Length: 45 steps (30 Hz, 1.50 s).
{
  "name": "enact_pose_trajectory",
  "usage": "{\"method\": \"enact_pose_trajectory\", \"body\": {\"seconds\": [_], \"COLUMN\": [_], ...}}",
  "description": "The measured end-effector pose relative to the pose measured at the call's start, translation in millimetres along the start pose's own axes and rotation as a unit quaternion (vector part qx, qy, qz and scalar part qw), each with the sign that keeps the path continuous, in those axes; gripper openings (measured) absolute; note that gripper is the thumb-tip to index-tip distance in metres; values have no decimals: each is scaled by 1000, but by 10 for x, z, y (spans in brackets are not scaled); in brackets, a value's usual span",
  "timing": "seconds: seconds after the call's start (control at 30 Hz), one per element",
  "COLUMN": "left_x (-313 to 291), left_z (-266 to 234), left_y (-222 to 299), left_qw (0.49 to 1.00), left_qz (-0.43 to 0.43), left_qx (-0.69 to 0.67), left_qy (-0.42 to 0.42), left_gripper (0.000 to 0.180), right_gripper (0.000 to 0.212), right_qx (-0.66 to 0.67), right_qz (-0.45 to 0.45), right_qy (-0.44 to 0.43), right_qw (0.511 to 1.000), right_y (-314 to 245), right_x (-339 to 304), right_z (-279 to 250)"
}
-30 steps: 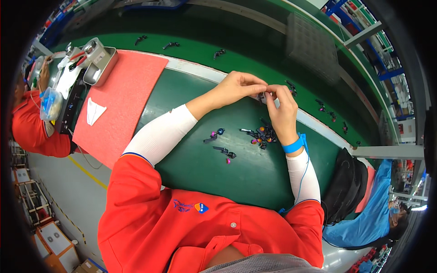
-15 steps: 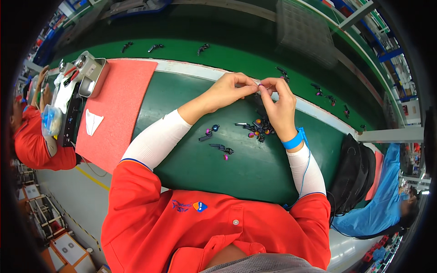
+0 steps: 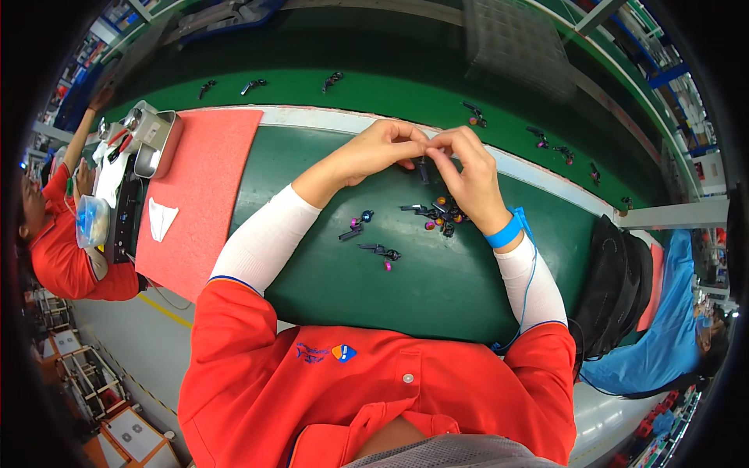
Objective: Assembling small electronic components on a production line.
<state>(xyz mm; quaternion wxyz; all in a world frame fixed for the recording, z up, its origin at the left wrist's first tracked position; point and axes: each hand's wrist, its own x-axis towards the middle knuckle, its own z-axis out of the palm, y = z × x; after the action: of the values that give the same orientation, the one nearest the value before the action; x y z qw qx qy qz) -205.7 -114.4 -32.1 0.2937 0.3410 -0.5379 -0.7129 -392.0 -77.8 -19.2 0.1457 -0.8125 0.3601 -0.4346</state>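
Over the far side of the green worktop, my left hand (image 3: pixel 376 154) and my right hand (image 3: pixel 473 178) meet at the fingertips, both pinched closed. A small black stick-shaped part (image 3: pixel 424 170) hangs below their fingers. Its upper end is hidden, so how the two hands share the hold is unclear. Beneath my right hand lies a pile of similar black parts (image 3: pixel 437 214) with orange and magenta round ends. Nearer to me, a black part with a magenta end (image 3: pixel 381 253) lies by itself. Another part with magenta and blue bits (image 3: pixel 356 225) is just beyond it.
Across the white ledge (image 3: pixel 335 117), a green belt (image 3: pixel 406 90) carries several spaced-out black parts. To the left are a pink mat (image 3: pixel 199 195), a metal tray (image 3: pixel 158 144) and a co-worker in red (image 3: pixel 82 261). At right stand a black bag (image 3: pixel 612 288) and a blue-clothed person (image 3: pixel 644 351).
My joined hands have shifted slightly left, and the black part now hangs more plainly below them. The magenta bit at my fingertips is hidden now. The co-worker's arm has reached out toward the belt.
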Motion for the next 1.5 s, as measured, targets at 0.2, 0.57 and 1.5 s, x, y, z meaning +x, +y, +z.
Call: {"method": "enact_pose_trajectory", "body": {"seconds": [0.2,0.57,1.5], "left_x": [7,11,8], "left_z": [28,127,93], "left_y": [-8,-16,14], "left_qw": [993,828,990], "left_qz": [76,372,10], "left_qx": [88,407,-140], "left_qy": [31,102,-3], "left_gripper": [14,9,29], "right_gripper": [11,7,10], "right_qx": [32,238,83], "right_qz": [97,327,171], "right_qy": [4,-59,119], "right_qw": [995,913,975], "right_y": [-61,54,79], "right_x": [7,-8,-38], "right_z": [16,-138,39]}}
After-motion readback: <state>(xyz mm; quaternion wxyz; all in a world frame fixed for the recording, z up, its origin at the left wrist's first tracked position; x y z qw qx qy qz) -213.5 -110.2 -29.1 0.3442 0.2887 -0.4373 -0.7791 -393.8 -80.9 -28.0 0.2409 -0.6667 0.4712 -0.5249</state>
